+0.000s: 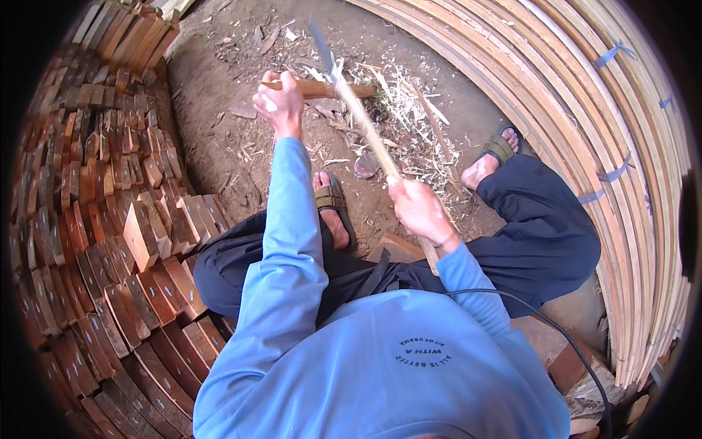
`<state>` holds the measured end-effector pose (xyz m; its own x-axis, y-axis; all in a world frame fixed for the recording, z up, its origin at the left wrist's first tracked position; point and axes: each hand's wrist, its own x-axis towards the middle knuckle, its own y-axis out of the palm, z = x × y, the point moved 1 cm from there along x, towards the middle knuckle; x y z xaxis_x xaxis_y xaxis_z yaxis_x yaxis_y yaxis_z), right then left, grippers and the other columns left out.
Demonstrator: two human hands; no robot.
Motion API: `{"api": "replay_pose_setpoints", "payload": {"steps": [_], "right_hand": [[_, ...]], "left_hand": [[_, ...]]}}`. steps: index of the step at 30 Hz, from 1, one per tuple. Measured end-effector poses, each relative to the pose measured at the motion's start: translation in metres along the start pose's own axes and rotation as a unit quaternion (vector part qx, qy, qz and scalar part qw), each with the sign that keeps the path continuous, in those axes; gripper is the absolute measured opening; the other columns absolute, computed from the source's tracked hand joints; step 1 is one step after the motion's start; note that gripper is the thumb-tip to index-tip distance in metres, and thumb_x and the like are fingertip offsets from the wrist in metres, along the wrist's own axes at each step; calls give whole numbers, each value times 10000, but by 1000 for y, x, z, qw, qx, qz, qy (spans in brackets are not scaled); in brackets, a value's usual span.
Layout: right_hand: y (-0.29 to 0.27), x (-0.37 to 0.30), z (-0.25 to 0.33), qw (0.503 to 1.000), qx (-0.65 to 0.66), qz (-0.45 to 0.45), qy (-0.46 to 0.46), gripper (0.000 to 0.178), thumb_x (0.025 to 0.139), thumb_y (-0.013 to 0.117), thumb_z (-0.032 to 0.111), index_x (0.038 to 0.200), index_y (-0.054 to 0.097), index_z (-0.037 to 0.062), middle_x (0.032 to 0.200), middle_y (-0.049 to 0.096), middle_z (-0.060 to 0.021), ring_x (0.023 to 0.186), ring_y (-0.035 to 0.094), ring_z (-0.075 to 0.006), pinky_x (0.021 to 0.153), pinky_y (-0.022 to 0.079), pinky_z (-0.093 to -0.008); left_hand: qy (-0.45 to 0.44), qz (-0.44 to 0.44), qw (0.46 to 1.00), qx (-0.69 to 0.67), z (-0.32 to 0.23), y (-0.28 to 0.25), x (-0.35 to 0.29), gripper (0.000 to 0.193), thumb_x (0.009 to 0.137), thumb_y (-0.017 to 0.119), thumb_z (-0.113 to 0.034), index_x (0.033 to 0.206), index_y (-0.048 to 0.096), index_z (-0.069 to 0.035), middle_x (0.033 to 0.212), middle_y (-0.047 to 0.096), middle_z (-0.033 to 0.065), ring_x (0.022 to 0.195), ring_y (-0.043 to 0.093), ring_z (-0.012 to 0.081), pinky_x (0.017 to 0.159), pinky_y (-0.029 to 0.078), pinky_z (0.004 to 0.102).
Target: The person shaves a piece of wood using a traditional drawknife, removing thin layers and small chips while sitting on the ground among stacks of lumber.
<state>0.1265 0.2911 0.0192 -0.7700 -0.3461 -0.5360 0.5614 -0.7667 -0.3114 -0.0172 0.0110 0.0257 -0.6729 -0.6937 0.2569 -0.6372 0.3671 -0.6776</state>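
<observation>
My left hand is closed around one end of a brown piece of wood, its other end lying over a heap of shavings. My right hand grips the pale wooden handle of a long-handled knife. The handle's butt reaches back toward my lap. Its narrow grey blade points up and away, slightly blurred, and crosses the wood beyond my left hand; whether it touches the wood I cannot tell.
Stacked wooden blocks fill the left side. Long bundled wood strips, bound with blue ties, curve along the right. Pale wood shavings litter the dirt floor between my sandalled feet. A black cable runs past my right side.
</observation>
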Motion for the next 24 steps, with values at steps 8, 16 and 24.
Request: {"api": "replay_pose_setpoints", "payload": {"steps": [8,16,24], "right_hand": [[2,8,2,976,-115,-127,-136,410,1036,492,321,867,630,-26,589,579,-195,526,622,-288,517,482,-437],[10,4,-16,978,-150,-95,-107,426,1018,507,310,825,636,-47,700,632,-279,703,639,-467,673,489,-543],[-22,-3,27,987,13,-116,-110,469,1042,487,342,742,595,-1,564,560,-195,536,618,-316,555,498,-457]], "left_hand": [[2,-133,991,9,52,17,18,405,804,537,-305,870,688,65,877,699,307,868,674,441,863,477,506],[-29,-38,999,4,26,-2,7,400,820,522,-299,893,677,62,852,695,294,865,671,437,891,468,509],[-50,-57,997,8,57,-1,16,388,801,533,-295,869,648,70,829,691,280,836,657,433,858,461,509]]}}
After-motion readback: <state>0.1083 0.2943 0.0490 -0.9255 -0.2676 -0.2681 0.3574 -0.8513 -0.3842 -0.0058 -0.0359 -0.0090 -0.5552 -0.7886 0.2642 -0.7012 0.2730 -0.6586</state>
